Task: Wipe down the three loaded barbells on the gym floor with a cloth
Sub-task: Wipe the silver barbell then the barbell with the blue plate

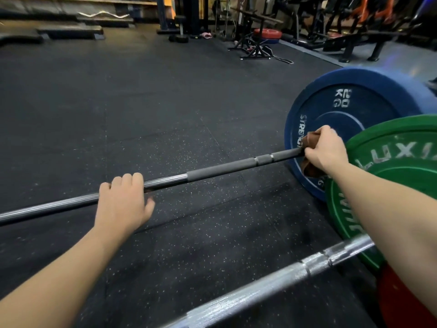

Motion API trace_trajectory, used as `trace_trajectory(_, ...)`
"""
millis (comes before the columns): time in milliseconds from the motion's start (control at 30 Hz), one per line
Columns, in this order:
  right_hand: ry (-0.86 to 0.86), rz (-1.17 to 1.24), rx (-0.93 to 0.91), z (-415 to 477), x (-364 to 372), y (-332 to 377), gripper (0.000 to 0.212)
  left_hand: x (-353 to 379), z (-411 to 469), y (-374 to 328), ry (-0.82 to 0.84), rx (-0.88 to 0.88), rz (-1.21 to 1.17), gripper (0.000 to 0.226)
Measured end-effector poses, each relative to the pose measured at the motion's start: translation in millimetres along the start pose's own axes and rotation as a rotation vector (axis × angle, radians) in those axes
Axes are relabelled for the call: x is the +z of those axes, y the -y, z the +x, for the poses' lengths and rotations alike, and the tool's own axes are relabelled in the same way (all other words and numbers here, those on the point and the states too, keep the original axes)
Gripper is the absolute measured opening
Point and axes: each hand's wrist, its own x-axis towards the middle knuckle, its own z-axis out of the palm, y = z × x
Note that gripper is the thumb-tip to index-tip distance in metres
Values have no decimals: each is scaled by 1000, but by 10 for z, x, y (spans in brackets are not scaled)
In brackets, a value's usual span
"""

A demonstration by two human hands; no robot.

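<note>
My left hand (123, 202) hooks closed fingers over the dark steel barbell shaft (212, 168), thumb loose. The shaft lies on the black speckled rubber floor (142, 102), running lower-left to upper-right. My right hand (327, 151) clutches the brown cloth (307, 141) round it, against the blue rubber bumper plate (369, 100); the next stroke likely heads leftward.

Left hand (123, 202) fingers (127, 179) hooked over bar (212, 170); right hand (325, 151) gripping cloth (307, 140).

Gym: speckled rubber floor (142, 102), loaded barbells, blue 20 KG plate (350, 119), benches (354, 43), racks behind.
</note>
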Motion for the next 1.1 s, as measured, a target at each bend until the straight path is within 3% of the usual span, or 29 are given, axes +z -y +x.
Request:
trace_trajectory(167, -116, 47, 82, 42, -163, 84, 46, 94, -324, -8, -54, 62, 17, 97)
trace_trajectory(233, -131, 28, 51, 38, -171, 121, 47, 93, -404, -13, -52, 65, 16, 103)
trace_trajectory(333, -127, 52, -6, 60, -122, 177, 52, 80, -386, 41, -95, 93, 1, 84)
trace_trajectory(467, 2, 15, 67, 245, -14, 202, 67, 23, -217, 150, -172, 88, -48, 62)
trace_trajectory(567, 139, -176, 148, 379, -30, 130, 69, 78, -129, 131, -178, 72, -87, 60)
trace_trajectory(667, 170, -133, 110, 339, -48, 104, 61, 117, -83, 75, -161, 40, -91, 64)
trace_trajectory(867, 79, -13, 17, 14, 13, 263, 47, 97, -83, 52, -121, 11, -57, 68)
trace_trajectory(1100, 179, 105, -174, -621, 157, 1090, 41, -17, 15, 137, 58, 98, 10, 67)
